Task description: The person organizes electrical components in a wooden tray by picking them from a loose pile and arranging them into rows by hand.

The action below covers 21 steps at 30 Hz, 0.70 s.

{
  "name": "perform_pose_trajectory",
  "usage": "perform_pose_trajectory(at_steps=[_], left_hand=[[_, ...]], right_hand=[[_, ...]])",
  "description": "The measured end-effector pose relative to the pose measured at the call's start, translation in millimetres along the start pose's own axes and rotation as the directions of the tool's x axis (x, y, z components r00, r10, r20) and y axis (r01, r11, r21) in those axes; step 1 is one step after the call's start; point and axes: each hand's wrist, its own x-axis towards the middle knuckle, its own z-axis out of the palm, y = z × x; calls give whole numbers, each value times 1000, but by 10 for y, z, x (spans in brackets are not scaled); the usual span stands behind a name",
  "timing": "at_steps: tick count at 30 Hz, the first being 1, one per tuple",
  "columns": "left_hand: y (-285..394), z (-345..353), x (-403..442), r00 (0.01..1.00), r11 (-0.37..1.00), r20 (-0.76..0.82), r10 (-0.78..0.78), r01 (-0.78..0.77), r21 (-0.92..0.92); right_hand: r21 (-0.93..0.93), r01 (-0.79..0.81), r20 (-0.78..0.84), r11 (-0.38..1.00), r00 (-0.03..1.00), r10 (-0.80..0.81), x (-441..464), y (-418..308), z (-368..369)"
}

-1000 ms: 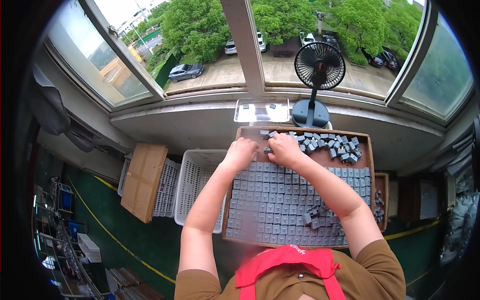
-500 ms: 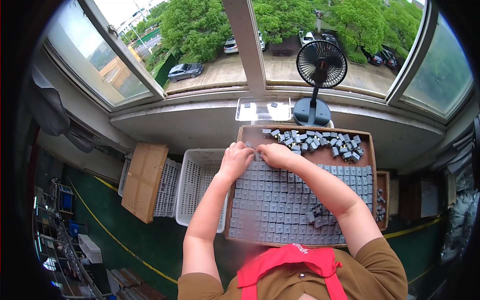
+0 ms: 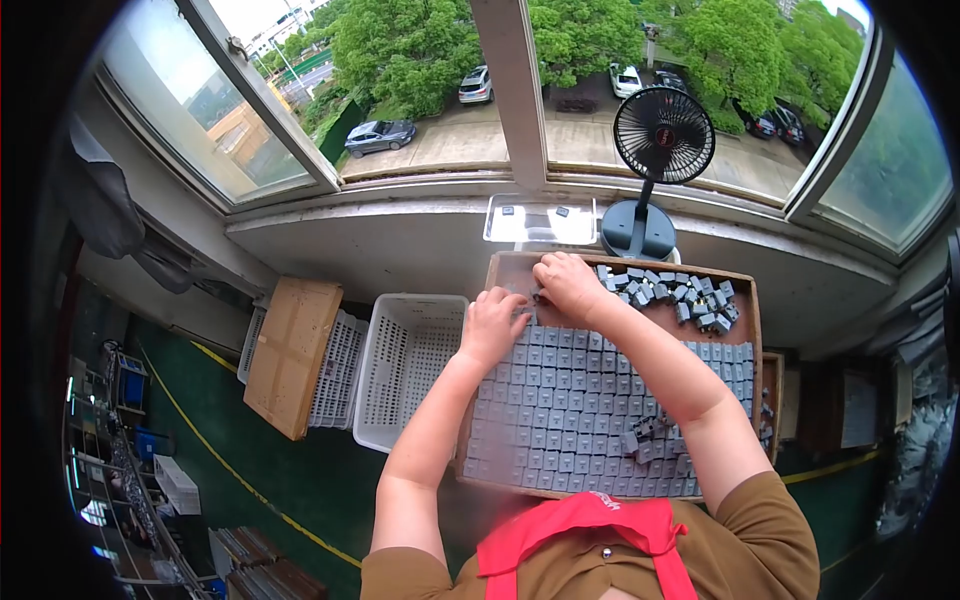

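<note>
A shallow wooden tray [image 3: 755, 300] holds rows of small grey blocks [image 3: 570, 400], packed close together. Loose grey blocks [image 3: 690, 293], some showing dark sides, are heaped along its far side. My left hand [image 3: 490, 328] is at the tray's upper left, thumb and fingers closed around a small grey block [image 3: 528, 314] at the end of the top row. Just beyond it, my right hand [image 3: 572, 285] reaches over the left end of the heap, fingers curled down and together. What lies in its fingertips is mostly hidden. Several loose blocks [image 3: 645, 440] rest on top of the lower rows.
Left of the tray stands a white perforated basket [image 3: 375, 400], beside a cardboard sheet [image 3: 290, 355] leaning on more baskets. A black fan [image 3: 662, 140] and a clear plastic box [image 3: 540, 220] with two small dark parts stand by the window. Another tray [image 3: 772, 365] adjoins at right.
My right hand has moved away from the left hand, farther out toward the heap's left end. My left hand stays near the top row's end. The whole view has shifted slightly.
</note>
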Motion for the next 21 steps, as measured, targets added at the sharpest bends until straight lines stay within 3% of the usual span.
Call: perform_pose_trajectory(at_steps=[3,5,6,9,11,14,18,20,21], left_hand=[[-11,-26,-20,999,998,-40,-8,6,-57],[-13,-18,-40,997,997,-74,-13,7,-82],[-15,2,-54,995,997,-97,-13,5,-81],[-35,39,-80,992,996,-125,-9,-2,-84],[-52,49,-87,991,996,-133,-5,-8,-90],[-64,37,-94,989,994,-145,-11,-5,-110],[-10,42,13,990,994,-140,8,-23,-104],[76,79,144,992,992,-121,37,-52,-116],[136,101,213,996,987,-39,75,-79,-141]], right_hand=[[63,102,63,993,992,-106,-46,-43,-133],[53,145,242,988,958,-153,-34,-37,-138],[53,146,242,988,958,-155,-22,-50,-145],[175,110,211,978,966,-146,2,-117,-57],[358,234,5,904,968,-252,19,-136,153],[272,290,-50,917,956,-288,-18,-36,127],[168,-46,-10,985,999,49,-235,318,-114],[139,-19,15,990,1000,17,-416,426,-178],[115,16,39,993,999,-20,-500,460,-211]])
